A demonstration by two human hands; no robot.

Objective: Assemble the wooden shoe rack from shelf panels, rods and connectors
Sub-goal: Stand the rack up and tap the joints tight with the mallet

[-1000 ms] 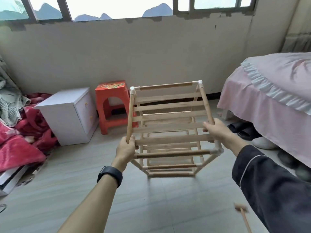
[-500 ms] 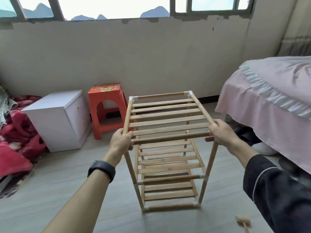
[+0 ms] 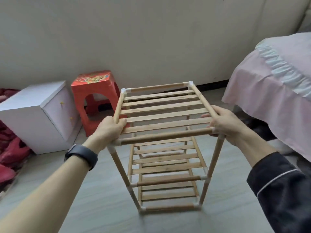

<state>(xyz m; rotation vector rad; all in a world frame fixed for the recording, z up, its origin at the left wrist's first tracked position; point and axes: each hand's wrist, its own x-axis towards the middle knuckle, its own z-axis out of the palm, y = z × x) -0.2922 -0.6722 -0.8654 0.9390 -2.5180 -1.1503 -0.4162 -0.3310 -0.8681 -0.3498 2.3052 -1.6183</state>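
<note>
The wooden shoe rack [image 3: 161, 113] stands upright on the floor in front of me, three slatted shelves joined by rods and white corner connectors. My left hand [image 3: 107, 130] grips the left side rod of the top shelf near its front corner. My right hand [image 3: 223, 123] grips the right side rod near the opposite front corner. The lower shelves show through the slats below.
A white cabinet [image 3: 38, 115] and a red plastic stool [image 3: 94, 98] stand at the left by the wall. A bed with pink cover [image 3: 276, 91] fills the right. Red bedding [image 3: 10, 148] lies on the floor at far left. Dark shoes sit under the bed.
The rack has swung from tilted, its top facing me, to standing upright on the floor. Both hands kept their hold on its top side rods, and my view has dropped lower.
</note>
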